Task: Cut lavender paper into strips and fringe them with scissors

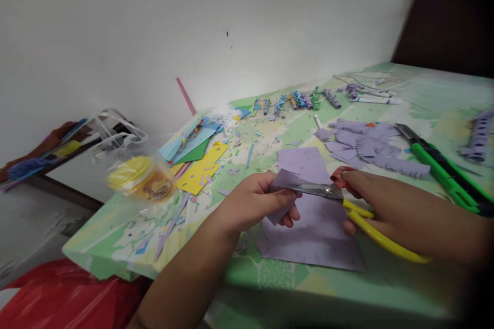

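My left hand (266, 200) pinches a small strip of purple paper (278, 211), whose upper edge shows fine cuts. In my right hand (370, 195) is a pair of scissors (360, 211) with yellow and red handles. The scissor blades lie across the strip, close to my left thumb. Below both hands a larger purple sheet (309, 241) rests on the table. Fringed purple paper pieces (358, 144) are heaped beyond my right hand. A green utility knife (443, 175) lies to the right of that heap.
A patterned green cloth (239, 272) covers the table. Rolled paper tubes (299, 98) line the back, near white markers (376, 98). Yellow paper (204, 167) and scraps lie at left, beside a yellow-lidded tub (139, 177) in a plastic bag. A red bag (73, 295) sits below the left edge.
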Demonstrator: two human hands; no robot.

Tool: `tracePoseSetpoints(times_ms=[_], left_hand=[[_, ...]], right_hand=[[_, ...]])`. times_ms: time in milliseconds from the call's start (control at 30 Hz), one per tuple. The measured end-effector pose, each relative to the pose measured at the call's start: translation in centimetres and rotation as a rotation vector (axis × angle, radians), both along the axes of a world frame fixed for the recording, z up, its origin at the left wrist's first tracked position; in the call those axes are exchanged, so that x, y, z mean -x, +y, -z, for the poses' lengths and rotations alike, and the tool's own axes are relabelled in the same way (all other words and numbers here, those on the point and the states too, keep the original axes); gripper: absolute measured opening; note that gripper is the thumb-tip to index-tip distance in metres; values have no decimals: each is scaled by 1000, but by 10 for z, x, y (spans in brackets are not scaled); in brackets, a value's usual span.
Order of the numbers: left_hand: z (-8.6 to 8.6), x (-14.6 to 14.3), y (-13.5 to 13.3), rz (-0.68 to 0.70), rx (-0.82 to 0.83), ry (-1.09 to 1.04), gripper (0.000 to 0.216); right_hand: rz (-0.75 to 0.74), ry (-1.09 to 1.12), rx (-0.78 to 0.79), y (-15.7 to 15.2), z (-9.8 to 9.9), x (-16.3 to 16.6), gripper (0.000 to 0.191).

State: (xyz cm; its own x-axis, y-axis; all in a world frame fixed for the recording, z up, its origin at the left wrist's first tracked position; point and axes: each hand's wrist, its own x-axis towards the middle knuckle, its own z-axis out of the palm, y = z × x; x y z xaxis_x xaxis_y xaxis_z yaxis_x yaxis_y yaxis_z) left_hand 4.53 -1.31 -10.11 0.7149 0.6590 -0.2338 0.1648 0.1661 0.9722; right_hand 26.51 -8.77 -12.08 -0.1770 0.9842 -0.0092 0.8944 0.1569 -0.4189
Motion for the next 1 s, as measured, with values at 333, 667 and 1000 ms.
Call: tracePoseSetpoints(times_ms=[333,667,1000], left_hand=[[-1,-4,-4,-82,-211,133,15],[-2,-4,-5,-21,-239,127,20],[0,1,0,32,9,13,12]], right_hand=[[-32,8,80,-1,8,-3,55],[-40,42,90,-1,8,3,51],[-38,-26,100,0,3,5,44]])
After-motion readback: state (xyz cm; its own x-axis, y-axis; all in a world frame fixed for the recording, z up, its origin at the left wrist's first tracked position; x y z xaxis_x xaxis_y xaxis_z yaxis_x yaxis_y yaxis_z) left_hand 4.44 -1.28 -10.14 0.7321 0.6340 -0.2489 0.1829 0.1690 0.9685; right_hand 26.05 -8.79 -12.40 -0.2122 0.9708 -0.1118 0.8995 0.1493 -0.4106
